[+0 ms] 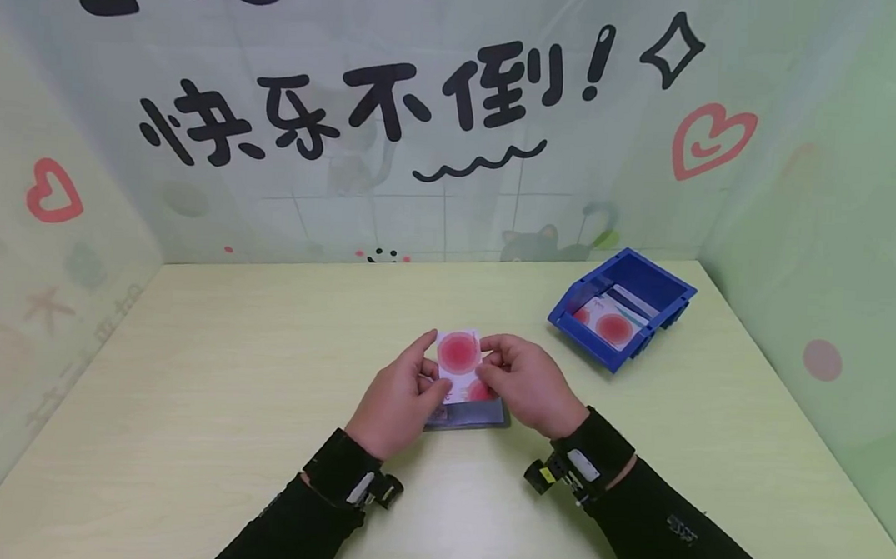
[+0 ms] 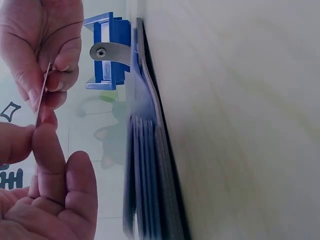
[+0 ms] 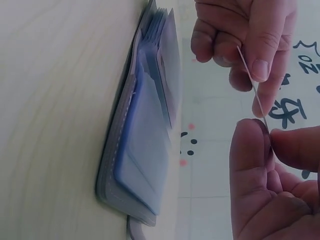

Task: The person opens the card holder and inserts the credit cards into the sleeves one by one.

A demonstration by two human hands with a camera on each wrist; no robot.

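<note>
A white card (image 1: 458, 353) with red circles is held up between both hands. My left hand (image 1: 397, 402) pinches its left side and lower corner between thumb and fingers. On the opposite edge, the thumb and fingers of my right hand (image 1: 529, 383) pinch it too. Both wrist views show the card almost edge-on, as a thin line. Just below the hands, a grey card holder (image 1: 472, 416) lies open on the table, partly hidden by them. Its stacked clear plastic sleeves (image 2: 145, 170) show in the left wrist view, and a snap strap (image 2: 112, 51) sticks out from it.
At the back right of the pale wooden table (image 1: 225, 386) stands a blue bin (image 1: 595, 344) with cards (image 1: 614, 327) inside, at least one with red circles. Printed curtains (image 1: 420, 220) enclose the table's back and sides.
</note>
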